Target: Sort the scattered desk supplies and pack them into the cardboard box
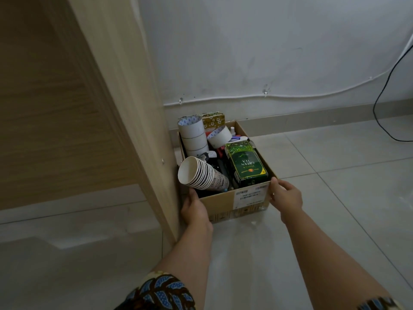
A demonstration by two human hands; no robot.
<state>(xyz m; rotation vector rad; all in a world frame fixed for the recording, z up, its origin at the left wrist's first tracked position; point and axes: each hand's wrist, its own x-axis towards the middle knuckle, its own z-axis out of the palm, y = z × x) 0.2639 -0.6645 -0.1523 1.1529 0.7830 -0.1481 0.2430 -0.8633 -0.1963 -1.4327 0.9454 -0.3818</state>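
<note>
The box (225, 202) sits on the floor (335, 198) against a wooden panel (107, 108), its long axis running away from the person. Inside, a tea tin (245, 163) lies along that axis, beside stacked cups (199, 173) tipped mouth-left. The left hand (194, 209) and right hand (286, 196) grasp its near corners.

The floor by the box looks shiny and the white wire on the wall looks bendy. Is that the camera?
Head view: the wide lens likely bows the white wire and leans the wooden panel; head view: the floor tiles mirror pale light before the cardboard box; head view: dim, soft light, yet the green tea tin reads sharp.
</note>
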